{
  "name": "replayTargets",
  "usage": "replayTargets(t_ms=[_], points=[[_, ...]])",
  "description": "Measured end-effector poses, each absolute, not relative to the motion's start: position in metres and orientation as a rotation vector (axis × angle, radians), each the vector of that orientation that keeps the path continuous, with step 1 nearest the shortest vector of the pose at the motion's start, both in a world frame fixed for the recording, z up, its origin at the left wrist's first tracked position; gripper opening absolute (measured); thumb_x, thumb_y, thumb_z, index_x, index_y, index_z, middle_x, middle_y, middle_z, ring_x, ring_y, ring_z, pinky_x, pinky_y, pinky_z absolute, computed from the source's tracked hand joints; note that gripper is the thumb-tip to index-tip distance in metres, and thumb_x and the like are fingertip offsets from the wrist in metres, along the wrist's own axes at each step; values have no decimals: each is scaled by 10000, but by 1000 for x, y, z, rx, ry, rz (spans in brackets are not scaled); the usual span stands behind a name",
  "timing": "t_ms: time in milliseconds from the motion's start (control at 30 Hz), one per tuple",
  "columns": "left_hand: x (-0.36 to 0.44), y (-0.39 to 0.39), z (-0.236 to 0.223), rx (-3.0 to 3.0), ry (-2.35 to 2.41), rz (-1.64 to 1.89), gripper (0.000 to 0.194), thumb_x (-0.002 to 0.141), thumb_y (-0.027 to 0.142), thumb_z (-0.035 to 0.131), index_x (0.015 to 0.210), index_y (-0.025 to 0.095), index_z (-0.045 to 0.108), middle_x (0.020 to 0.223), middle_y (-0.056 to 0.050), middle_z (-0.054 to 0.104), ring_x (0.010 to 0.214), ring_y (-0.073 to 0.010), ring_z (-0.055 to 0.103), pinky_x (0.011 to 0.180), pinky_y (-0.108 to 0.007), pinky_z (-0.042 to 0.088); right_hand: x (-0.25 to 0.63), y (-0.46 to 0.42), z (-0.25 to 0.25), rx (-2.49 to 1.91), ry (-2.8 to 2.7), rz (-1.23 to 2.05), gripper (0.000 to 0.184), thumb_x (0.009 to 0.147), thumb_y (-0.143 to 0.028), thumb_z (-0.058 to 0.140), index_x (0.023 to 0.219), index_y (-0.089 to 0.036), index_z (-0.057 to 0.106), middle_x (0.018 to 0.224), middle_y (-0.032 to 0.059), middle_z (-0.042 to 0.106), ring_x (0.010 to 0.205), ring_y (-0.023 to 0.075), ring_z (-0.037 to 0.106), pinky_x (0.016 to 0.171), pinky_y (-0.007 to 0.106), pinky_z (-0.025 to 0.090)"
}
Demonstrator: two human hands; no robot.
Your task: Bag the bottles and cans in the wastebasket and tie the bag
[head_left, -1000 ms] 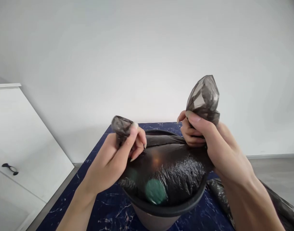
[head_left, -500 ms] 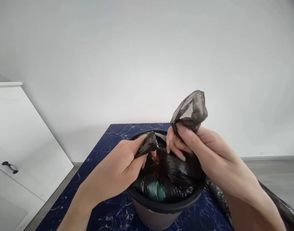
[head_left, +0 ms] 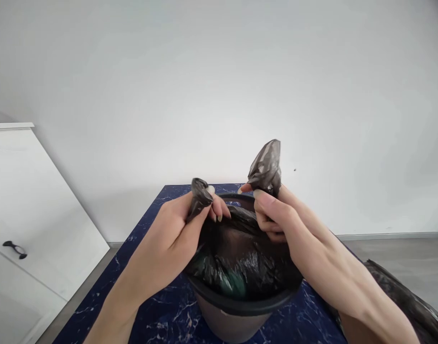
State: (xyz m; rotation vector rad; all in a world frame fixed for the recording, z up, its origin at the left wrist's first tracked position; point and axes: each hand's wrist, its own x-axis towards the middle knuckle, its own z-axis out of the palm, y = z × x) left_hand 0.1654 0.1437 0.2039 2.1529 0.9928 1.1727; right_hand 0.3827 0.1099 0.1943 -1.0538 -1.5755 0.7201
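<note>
A thin black garbage bag (head_left: pixel 247 260) fills the top of a round bucket (head_left: pixel 236 306) with a dark rim, and something green shows through its plastic. My left hand (head_left: pixel 176 229) is closed around a gathered end of the bag at the bucket's left side. Over the right side, my right hand (head_left: pixel 283 210) pinches another bunched end, which sticks up above the thumb. Between the hands the bag is stretched across the opening. What else lies inside the bag cannot be made out.
The bucket stands on a dark blue marbled tabletop (head_left: pixel 161 310). More black plastic (head_left: pixel 405 296) lies at the lower right, beyond my right forearm. On the left is a white cabinet (head_left: pixel 32 191) with a black handle (head_left: pixel 15 249). A pale wall (head_left: pixel 219 95) rises behind.
My left hand has moved slightly left with its bag end. My right hand has shifted left and turned, its bunched end now narrower. The bag between them is drawn up tauter.
</note>
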Motion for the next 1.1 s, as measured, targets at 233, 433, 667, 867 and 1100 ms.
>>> replayTargets(t_ms=[233,433,667,867,1100], points=[[170,137,211,2090,1090,1285,425,1138,532,454,870,252,630,1366,-17,750,1356,-238,637,1194,-341,461,381,110,191,-1026,-1543,724,403,1126,-587,464,1035,-253,670,761,-15,426,677,142,406,591,253,402],[166,136,210,2071,1044,1008,471,1155,514,419,908,268,735,981,6,833,1003,-197,779,975,-303,607,384,113,192,-777,-1455,937,310,1101,-529,589,1004,-270,728,774,-18,529,753,130,568,704,231,499],[156,140,205,2292,1105,815,379,1135,415,453,927,239,717,930,-35,791,920,-232,768,869,-350,622,382,114,197,-519,-1326,1227,277,1083,-467,627,952,-253,745,998,36,703,973,181,695,902,281,595],[161,137,208,2227,1098,1023,385,1154,469,434,955,279,703,1052,1,786,1080,-206,737,999,-339,581,380,117,190,-697,-1412,1043,325,1123,-563,525,1114,-300,714,638,-68,412,529,77,414,539,184,415],[169,129,215,2308,1184,1252,424,1157,535,376,958,273,644,1470,-22,641,1420,-233,570,1226,-399,461,372,104,194,-1017,-1470,649,429,1030,-576,653,1341,-280,647,925,27,661,843,172,676,632,227,555]])
